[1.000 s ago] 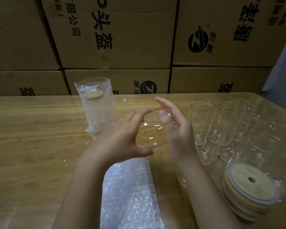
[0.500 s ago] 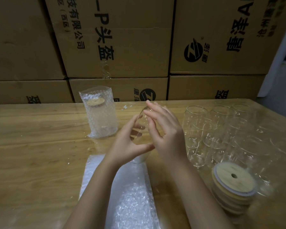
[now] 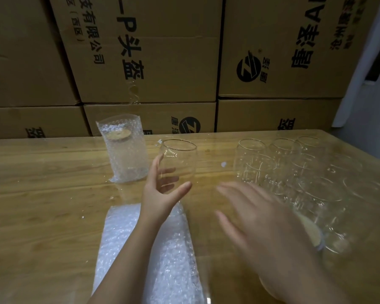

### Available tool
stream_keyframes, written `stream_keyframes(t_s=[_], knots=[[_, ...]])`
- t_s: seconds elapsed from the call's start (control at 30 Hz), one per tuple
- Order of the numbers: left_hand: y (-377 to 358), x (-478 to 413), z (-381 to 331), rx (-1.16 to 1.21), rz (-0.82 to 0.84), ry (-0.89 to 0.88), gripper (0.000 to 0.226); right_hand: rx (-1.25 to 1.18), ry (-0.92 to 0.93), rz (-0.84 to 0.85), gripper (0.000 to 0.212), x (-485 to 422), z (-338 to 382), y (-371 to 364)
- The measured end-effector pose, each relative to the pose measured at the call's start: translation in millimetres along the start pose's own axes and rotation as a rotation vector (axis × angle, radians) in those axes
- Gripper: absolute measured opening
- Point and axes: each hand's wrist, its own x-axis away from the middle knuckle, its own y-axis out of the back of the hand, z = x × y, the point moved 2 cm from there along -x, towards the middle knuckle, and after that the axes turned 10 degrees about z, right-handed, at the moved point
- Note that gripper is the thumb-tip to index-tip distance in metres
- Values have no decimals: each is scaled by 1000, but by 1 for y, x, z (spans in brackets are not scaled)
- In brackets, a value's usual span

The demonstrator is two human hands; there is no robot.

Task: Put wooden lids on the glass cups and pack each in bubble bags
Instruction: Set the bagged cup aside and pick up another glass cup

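Nearest, a flat stack of bubble bags (image 3: 145,255) lies on the wooden table (image 3: 42,194), running off the bottom edge, with the left forearm crossing over it. To the right of it the right hand (image 3: 266,233) hangs palm down with fingers spread and straight, holding nothing; it is blurred. It covers most of the pile of wooden lids (image 3: 314,233), of which only a pale sliver shows past the hand's far side, so their number cannot be told.

Beyond the bags, the left hand (image 3: 160,191) wraps the lower part of a glass cup (image 3: 178,163). The thumb lies across the front near the base, the forefinger runs up the left side, and the other fingers show through the glass from behind. The cup stands upright on the table, open-mouthed and without a lid.

To the right, well apart from that cup, a cluster of empty cups (image 3: 294,172) stands close together; their clear walls overlap and are hard to separate. Just left of the held cup stands a packed cup (image 3: 125,154), upright in its bubble bag, its wooden lid dimly visible through the top. Stacked cardboard boxes (image 3: 154,62) with printed lettering close off the back.
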Motion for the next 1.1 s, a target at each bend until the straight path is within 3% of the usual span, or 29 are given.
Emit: stream_keyframes(t_s=[0.07, 0.13, 0.23, 0.33, 0.4, 0.47, 0.57, 0.67, 0.83, 0.97, 1.1], knots=[[0, 1, 2, -7, 10, 6, 87, 129, -120, 64, 51, 24, -21, 8], [-2, 1, 5, -11, 33, 11, 89, 234, -241, 245, 67, 38, -33, 9], [-4, 2, 7, -40, 69, 3, 91, 262, -286, 399, 76, 47, -44, 8], [-7, 4, 8, -62, 100, 1, 93, 232, -226, 312, 83, 55, -45, 8], [-8, 4, 10, -68, 116, 0, 94, 244, -182, 296, 62, 54, -43, 8], [-9, 5, 10, -70, 122, 1, 95, 192, -147, 303, 67, 56, -42, 14], [-9, 7, 8, -77, 126, 0, 95, 152, -54, 155, 48, 65, -49, 17], [-11, 10, 4, -125, 149, -19, 97, -17, -11, 188, 88, 67, -56, 20], [-16, 13, -8, -289, 154, -80, 98, -238, 15, -64, 37, 19, -50, 39], [-19, 16, -13, -405, 146, -155, 98, -478, -60, 14, 39, -34, -50, 37], [-20, 17, -13, -467, 165, -195, 99, -743, -100, 126, 25, -65, -56, 26]])
